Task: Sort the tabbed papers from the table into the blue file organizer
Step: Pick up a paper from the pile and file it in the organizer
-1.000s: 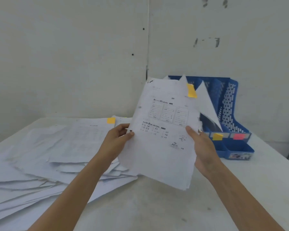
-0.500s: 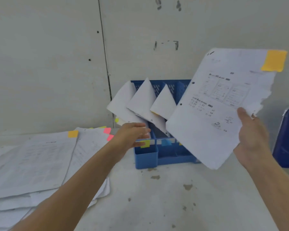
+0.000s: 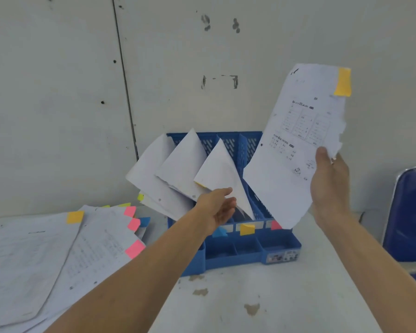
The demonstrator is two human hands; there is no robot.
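My right hand (image 3: 330, 186) pinches the lower right edge of a printed sheet (image 3: 298, 145) with an orange tab (image 3: 343, 81) at its top corner, held up in the air to the right of the blue file organizer (image 3: 240, 248). My left hand (image 3: 217, 206) reaches forward with relaxed fingers at the drooping papers (image 3: 180, 169) that stand in the organizer's slots, touching the rightmost one. Coloured labels, blue, orange and pink, mark the organizer's front. A spread pile of tabbed papers (image 3: 46, 255) lies on the table at the left.
The white table (image 3: 262, 306) has stains near its front middle. A wall stands directly behind the organizer. A blue chair (image 3: 408, 217) with a metal frame is at the right edge.
My left hand let go of the sheet and reached to the organizer's papers. My right hand swung the orange-tabbed sheet up and right, then turned it more upright.
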